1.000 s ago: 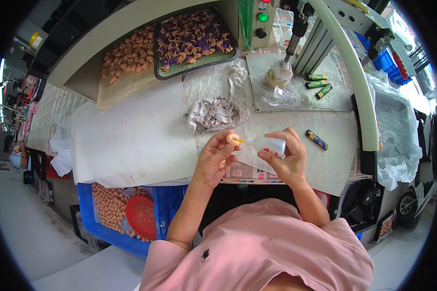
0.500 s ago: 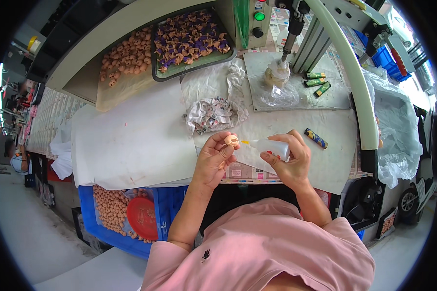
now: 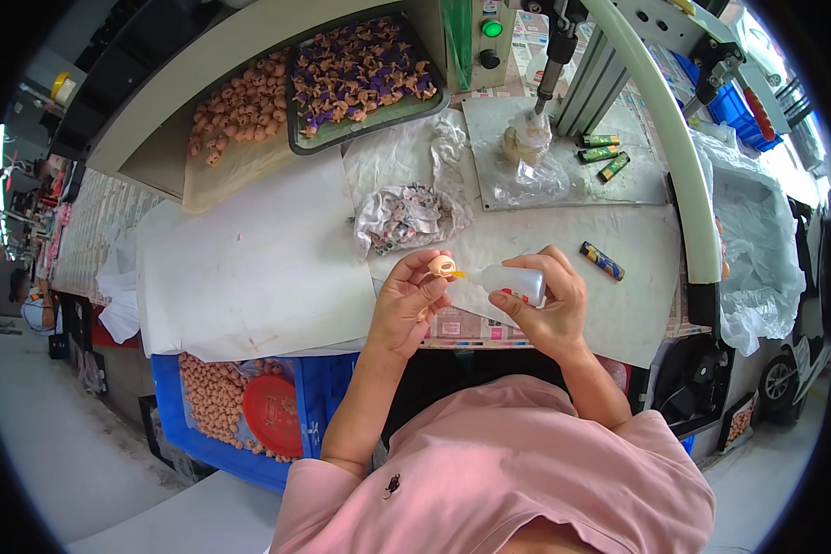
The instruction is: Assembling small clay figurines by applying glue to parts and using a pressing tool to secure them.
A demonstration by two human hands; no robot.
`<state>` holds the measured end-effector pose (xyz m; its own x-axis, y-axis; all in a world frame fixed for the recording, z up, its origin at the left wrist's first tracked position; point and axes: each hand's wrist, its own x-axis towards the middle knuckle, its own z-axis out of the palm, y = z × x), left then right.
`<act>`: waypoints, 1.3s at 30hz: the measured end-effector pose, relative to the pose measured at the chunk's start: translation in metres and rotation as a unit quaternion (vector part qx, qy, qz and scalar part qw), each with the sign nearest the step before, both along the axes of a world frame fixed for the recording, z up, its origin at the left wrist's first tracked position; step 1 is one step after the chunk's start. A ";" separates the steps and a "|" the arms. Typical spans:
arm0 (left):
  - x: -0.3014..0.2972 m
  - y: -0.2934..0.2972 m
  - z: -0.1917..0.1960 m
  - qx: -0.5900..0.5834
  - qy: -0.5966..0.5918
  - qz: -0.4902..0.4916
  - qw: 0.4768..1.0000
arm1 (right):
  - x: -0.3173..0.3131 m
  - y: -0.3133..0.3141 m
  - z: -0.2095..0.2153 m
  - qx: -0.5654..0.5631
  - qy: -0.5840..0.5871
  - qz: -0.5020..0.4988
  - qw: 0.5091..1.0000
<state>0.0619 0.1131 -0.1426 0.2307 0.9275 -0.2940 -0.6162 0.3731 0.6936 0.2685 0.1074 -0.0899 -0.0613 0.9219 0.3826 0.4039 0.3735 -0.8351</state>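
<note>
Between the thumb and fingers of my left hand [image 3: 404,305] is a small flesh-coloured doll head [image 3: 442,267], its hollow opening facing right. Lower in the same hand, another flesh-coloured piece [image 3: 423,315] shows in part; its shape is mostly hidden. My right hand [image 3: 556,305] is wrapped round a translucent white squeeze bottle [image 3: 517,281] lying nearly level. The bottle's thin yellow nozzle [image 3: 460,273] points left, its tip at the lower edge of the head's opening. Both hands are above the near edge of the paper-covered table [image 3: 249,258].
Behind my hands lies a crumpled cloth [image 3: 406,220]. A press [image 3: 556,65] stands over a metal plate [image 3: 619,189] with several green tubes [image 3: 596,157]; a dark tube [image 3: 602,261] lies nearer. A black tray [image 3: 369,125] of small parts is at the back; a blue bin [image 3: 319,397] sits left.
My right hand has shifted slightly left with the squeeze bottle, bringing the nozzle tip to the doll head's opening. The head has turned a little in my left hand.
</note>
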 end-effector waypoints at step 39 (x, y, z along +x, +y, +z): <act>-0.021 -0.006 0.008 -0.053 -0.038 -0.002 0.998 | -0.022 0.035 -0.022 -0.084 0.010 -0.034 0.996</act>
<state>0.0413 0.1067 -0.1344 0.2601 0.8910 -0.3722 -0.6633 0.4450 0.6016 0.2469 0.1423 -0.1119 0.0098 0.9745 0.2241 0.4062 0.2009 -0.8914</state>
